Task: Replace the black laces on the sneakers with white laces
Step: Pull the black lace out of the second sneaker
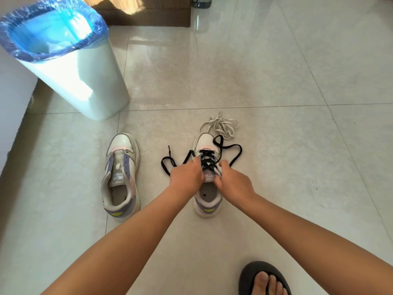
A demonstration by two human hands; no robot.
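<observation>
Two white sneakers with lilac and pink panels stand on the tiled floor, toes pointing away. The left sneaker point(121, 177) has no lace in it. The right sneaker point(209, 201) carries a black lace point(207, 159) crossed through its front eyelets, with loose ends trailing left and right. My left hand point(187, 175) and my right hand point(231, 180) sit on either side of the tongue, fingers curled at the lace near the upper eyelets. A bundle of white laces point(223, 125) lies on the floor just beyond the right sneaker's toe.
A white bin with a blue liner point(63, 50) stands at the back left. A brown mat point(148, 15) lies at the far edge. My foot in a dark slipper point(263, 279) shows at the bottom right. A pale wall or furniture edge point(12, 99) runs along the left.
</observation>
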